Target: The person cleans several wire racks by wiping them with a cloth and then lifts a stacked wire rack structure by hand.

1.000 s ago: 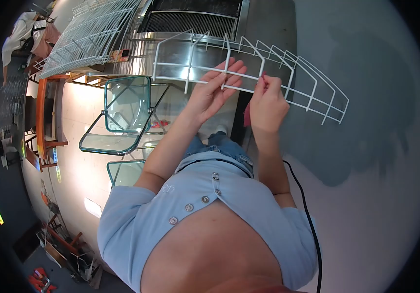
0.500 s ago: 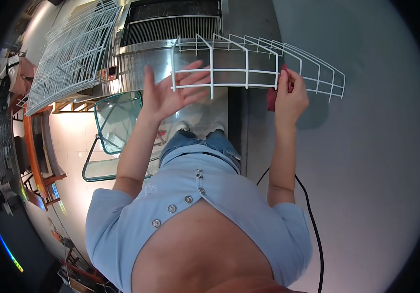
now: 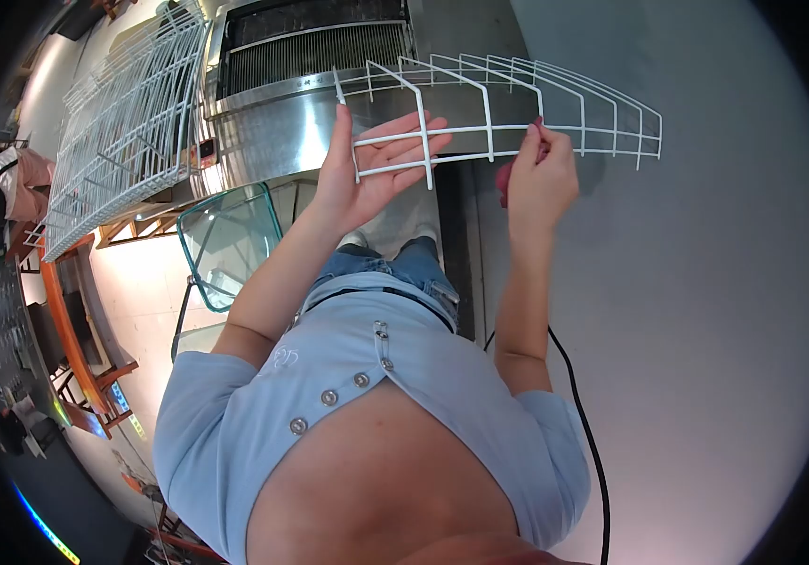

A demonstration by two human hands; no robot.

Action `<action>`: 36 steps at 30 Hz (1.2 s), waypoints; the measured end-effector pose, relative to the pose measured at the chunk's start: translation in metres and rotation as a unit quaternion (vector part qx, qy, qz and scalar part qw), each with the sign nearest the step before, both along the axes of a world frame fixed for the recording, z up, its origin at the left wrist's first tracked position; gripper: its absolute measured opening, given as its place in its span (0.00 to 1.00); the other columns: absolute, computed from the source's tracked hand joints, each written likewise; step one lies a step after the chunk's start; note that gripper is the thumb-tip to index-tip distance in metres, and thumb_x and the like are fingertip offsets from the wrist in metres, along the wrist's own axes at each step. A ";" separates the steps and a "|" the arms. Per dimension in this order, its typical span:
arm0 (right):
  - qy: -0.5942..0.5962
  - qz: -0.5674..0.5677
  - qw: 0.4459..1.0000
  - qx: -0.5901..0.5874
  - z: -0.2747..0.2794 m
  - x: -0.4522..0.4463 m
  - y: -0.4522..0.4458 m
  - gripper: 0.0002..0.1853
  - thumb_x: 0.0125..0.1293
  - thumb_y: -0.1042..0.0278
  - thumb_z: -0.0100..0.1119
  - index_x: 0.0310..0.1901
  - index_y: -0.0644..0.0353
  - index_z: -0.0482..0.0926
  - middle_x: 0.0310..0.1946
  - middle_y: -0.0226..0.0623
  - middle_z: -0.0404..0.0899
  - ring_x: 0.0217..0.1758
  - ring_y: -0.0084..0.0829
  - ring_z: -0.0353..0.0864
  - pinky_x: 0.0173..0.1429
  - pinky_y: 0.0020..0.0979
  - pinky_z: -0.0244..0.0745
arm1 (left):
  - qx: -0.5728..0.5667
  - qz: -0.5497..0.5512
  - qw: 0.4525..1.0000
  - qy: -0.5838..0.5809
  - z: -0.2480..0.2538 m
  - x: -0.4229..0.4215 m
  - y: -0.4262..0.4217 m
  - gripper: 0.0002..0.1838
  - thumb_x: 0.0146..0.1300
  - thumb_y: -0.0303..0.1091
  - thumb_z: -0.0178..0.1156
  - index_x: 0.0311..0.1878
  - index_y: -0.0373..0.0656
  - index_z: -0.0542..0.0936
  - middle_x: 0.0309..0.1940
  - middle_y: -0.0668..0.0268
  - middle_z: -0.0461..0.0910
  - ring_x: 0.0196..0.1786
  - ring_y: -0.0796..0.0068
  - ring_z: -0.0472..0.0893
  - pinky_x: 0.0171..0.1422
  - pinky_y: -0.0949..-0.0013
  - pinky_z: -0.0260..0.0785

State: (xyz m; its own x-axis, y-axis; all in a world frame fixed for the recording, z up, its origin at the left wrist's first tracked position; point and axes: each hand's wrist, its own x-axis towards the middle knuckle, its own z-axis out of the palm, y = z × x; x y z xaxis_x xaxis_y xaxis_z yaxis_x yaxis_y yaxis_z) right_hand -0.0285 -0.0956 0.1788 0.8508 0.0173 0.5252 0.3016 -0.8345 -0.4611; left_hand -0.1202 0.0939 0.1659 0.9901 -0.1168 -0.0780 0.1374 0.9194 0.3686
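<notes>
A white wire rack (image 3: pixel 489 127) is held up in front of me, stretching from the middle to the right. My left hand (image 3: pixel 371 169) is open behind its left end, palm up, thumb raised beside the end wire and fingers spread under the lower wires. My right hand (image 3: pixel 545 174) pinches a wire near the rack's middle, together with a dark red cloth (image 3: pixel 505 184) that hangs below the fingers. Part of the cloth is hidden behind that hand.
More white wire racks (image 3: pixel 127 132) are stacked at the upper left, beside a steel machine (image 3: pixel 277 137) with a dark grille. A folding chair (image 3: pixel 227 247) stands below it. A black cable (image 3: pixel 588 433) runs down at right. A person (image 3: pixel 23 184) is at the far left.
My left hand has moved from beside the rack to its left end, under the wires. My right hand has shifted slightly left with the cloth. The view has also shifted.
</notes>
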 end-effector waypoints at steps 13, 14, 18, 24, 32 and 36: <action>0.086 0.032 0.994 -0.060 0.010 -0.005 0.007 0.10 0.67 0.61 0.52 0.39 0.56 0.80 0.29 0.39 0.83 0.31 0.41 0.83 0.36 0.37 0.75 | -0.013 0.005 1.000 0.009 -0.011 -0.005 -0.004 0.50 0.64 0.72 0.28 0.69 0.31 0.57 0.68 0.46 0.58 0.71 0.53 0.60 0.71 0.60 0.59; 0.116 0.062 0.991 -0.026 0.013 -0.012 0.014 0.10 0.66 0.61 0.54 0.38 0.57 0.81 0.29 0.40 0.82 0.31 0.41 0.83 0.36 0.36 0.75 | -0.013 0.008 1.000 0.005 -0.011 -0.006 -0.004 0.50 0.64 0.72 0.28 0.69 0.31 0.57 0.68 0.46 0.58 0.71 0.53 0.60 0.71 0.60 0.59; 0.120 0.088 0.985 0.087 0.028 -0.018 0.017 0.08 0.65 0.65 0.57 0.39 0.60 0.81 0.29 0.38 0.83 0.30 0.34 0.83 0.36 0.32 0.75 | -0.010 -0.005 1.000 -0.009 -0.014 -0.004 0.004 0.50 0.64 0.72 0.28 0.69 0.31 0.56 0.68 0.46 0.58 0.71 0.53 0.60 0.71 0.59 0.59; 0.042 0.105 0.991 0.070 0.015 -0.038 0.043 0.09 0.65 0.65 0.56 0.40 0.60 0.80 0.31 0.39 0.82 0.31 0.37 0.83 0.37 0.33 0.76 | 0.026 -0.004 0.999 0.021 -0.012 -0.002 0.001 0.50 0.62 0.74 0.26 0.70 0.35 0.56 0.68 0.49 0.60 0.70 0.56 0.62 0.73 0.55 0.52; 0.164 0.125 0.978 0.039 0.018 -0.039 0.047 0.09 0.67 0.64 0.52 0.41 0.58 0.79 0.30 0.41 0.83 0.33 0.43 0.83 0.38 0.37 0.77 | 0.088 0.008 0.996 0.024 -0.022 -0.006 -0.001 0.45 0.66 0.70 0.24 0.71 0.41 0.57 0.70 0.60 0.60 0.71 0.66 0.61 0.73 0.58 0.50; 0.195 0.100 0.976 -0.014 0.026 -0.041 0.050 0.11 0.68 0.64 0.48 0.39 0.58 0.79 0.27 0.44 0.82 0.30 0.46 0.82 0.36 0.42 0.75 | 0.141 0.036 0.989 0.037 -0.018 -0.007 -0.002 0.42 0.69 0.66 0.23 0.71 0.40 0.58 0.68 0.60 0.64 0.69 0.66 0.63 0.73 0.60 0.51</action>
